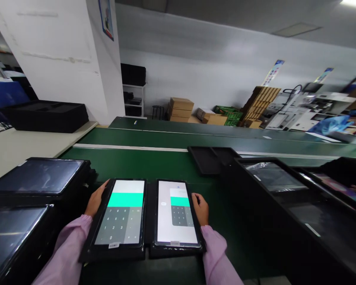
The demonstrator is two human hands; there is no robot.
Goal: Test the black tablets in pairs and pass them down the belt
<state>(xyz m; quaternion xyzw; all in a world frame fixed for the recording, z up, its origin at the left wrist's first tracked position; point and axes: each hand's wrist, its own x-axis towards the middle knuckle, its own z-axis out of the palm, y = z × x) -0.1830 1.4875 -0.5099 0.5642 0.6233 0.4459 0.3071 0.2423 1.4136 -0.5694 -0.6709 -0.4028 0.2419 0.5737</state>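
Two lit tablets lie side by side in a black foam tray [150,221] in front of me. The left tablet [120,213] shows a calculator with a green band across its screen. On the right tablet [176,213] a smaller calculator window is shrunk toward the right of a pale screen. My left hand [96,200] grips the tray's left edge, its fingertips partly hidden by it. Curled at the tray's right edge is my right hand [201,208], its fingers bent against the side. Both tablets carry a small white label at the lower edge.
Stacked black trays with dark-screened tablets [38,176] stand at my left, and more trays [240,213] at my right. A two-pocket black tray [212,158] lies ahead on the green bench [142,158]. A person in blue [329,124] is at the far right.
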